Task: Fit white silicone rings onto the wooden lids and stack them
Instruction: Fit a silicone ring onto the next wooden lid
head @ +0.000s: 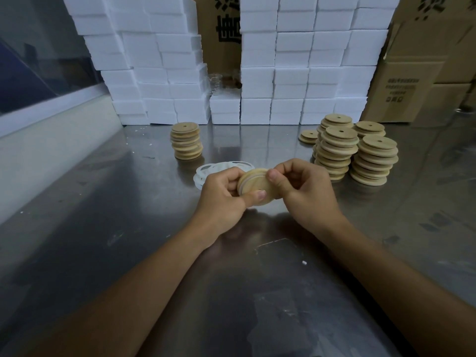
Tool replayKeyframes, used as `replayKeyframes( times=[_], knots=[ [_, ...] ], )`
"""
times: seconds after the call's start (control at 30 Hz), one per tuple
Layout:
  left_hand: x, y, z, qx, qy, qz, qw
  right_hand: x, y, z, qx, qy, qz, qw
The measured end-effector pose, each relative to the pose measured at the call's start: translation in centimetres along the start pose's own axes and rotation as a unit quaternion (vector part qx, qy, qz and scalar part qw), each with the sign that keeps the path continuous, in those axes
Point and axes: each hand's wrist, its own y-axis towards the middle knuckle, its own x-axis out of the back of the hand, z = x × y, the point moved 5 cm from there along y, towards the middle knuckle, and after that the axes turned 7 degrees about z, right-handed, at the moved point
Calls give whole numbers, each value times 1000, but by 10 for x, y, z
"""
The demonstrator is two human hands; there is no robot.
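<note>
- I see one wooden lid (256,188) held above the steel table (103,228), tilted up on edge between both hands, with a pale band round its rim that I take to be a silicone ring, though the blur leaves me unsure how far it is seated.
- My left hand (221,199) grips the lid's left side: the thumb lies across the lower face, the curled fingers wrap behind the rim.
- My right hand (306,189) pinches the lid's upper right edge, thumb tip pressed on the rim and the other fingers curled behind it.
- Just behind the lid, partly hidden by the left hand, a loose pile of white rings (219,170) lies flat on the table.
- Behind the lid and to its left stands one short stack of lids (186,141).
- To the lid's right, close by the right hand, stand several taller lid stacks (360,150), touching one another.
- Well behind the lid, white foam boxes (296,73) form a wall, with cardboard cartons (417,81) at the far right.
</note>
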Motion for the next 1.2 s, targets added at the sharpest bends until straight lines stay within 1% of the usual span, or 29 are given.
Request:
replayKeyframes(
  times=[0.1,0.27,0.37,0.43,0.57,0.73,1.03,1.2],
  knots=[
    [2,1,2,9,-31,-4,999,-1,-1,-5,-20,62,6,998],
    [1,0,1,18,-41,-5,999,-2,0,-9,-27,77,22,996],
    [5,0,1,36,-81,-18,996,-5,-1,-11,-37,113,12,993],
    [6,-1,1,46,-94,-17,994,-5,0,-14,-50,114,22,992],
    [2,-1,-1,57,-83,-7,995,-3,0,-15,-55,97,28,993],
    [6,-1,0,74,-134,-26,988,-10,-2,-13,-61,147,14,987],
    [5,-1,2,86,-141,-18,986,-9,-3,-18,-83,165,4,983],
    [4,-1,1,84,-129,-10,988,-6,-2,-19,-93,165,18,982]
  ],
)
